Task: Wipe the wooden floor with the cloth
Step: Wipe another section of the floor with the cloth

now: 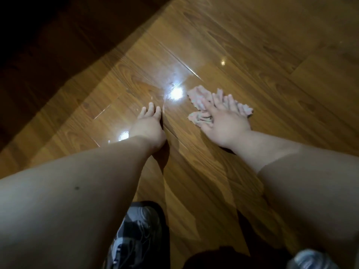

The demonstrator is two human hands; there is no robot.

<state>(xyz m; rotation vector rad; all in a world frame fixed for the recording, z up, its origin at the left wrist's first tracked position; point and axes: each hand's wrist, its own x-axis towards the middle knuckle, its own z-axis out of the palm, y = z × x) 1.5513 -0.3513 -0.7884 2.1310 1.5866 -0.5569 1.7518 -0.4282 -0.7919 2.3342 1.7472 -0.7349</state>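
Glossy wood floor (252, 45) fills the room, with bright lamp glare bouncing off the boards and a dark shadowed band along the upper left. The person crouches low, both bare arms reaching forward. Their right hand (223, 121) lies flat with fingers spread on a pale, crumpled cloth (196, 95), pressing it to the floor; that spread looks meant to keep the cloth pinned so it drags rather than bunches. The cloth sits just right of the brightest glare spot, under and ahead of the palm. Their left hand (149, 123) rests on bare boards beside it, fingers straight and holding nothing, seemingly a prop to take their weight while they lean. Wet-looking streaks (136, 90) shine ahead of that hand, so wiping seems under way. Dark sneakers (138, 230) show below, between the arms.
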